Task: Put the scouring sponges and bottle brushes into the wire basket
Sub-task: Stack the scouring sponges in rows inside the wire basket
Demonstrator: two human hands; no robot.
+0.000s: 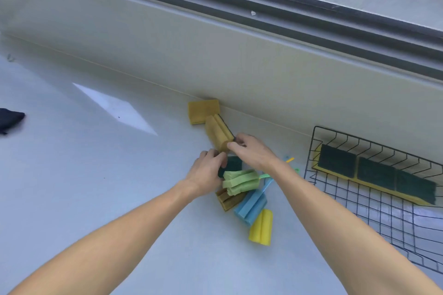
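Observation:
A black wire basket lies at the right, with a row of three yellow and dark green scouring sponges along its far side. A yellow sponge stack stands on edge by the wall, and my right hand pinches its near end. Behind it lies another yellow sponge. My left hand grips a dark green sponge just below. Foam bottle brushes lie in a pile near my hands: green, brown, blue, yellow.
The grey counter meets a beige wall under a window track. A dark cloth lies at the far left edge. A bright patch of light falls on the counter left of the sponges.

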